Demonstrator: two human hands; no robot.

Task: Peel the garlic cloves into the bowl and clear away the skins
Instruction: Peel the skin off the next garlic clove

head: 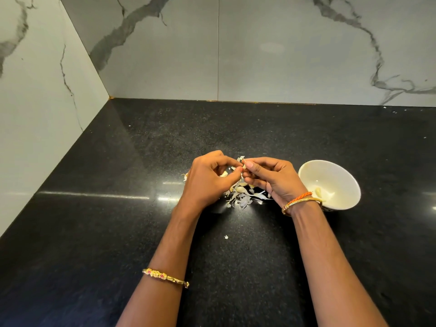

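One garlic clove [244, 165] sits pinched between my two hands, raised just above the desk [118, 161] so the flakes fall onto the heap below. My left hand [210, 178] curls its fingers and thumb around the clove's near end to steady it, while my right hand [271, 177] nips at the tip with thumb and forefinger, seemingly tugging a strip of skin loose. Under and between the hands lies the pile of skins [243, 197], with a few cloves that look unpeeled mixed in. Just right of my right wrist stands the white bowl [349, 182], close enough for an easy drop, and a couple of peeled cloves [319, 191] rest inside. One stray flake [226, 237] lies nearer to me. Clearing up is not yet begun, I judge.
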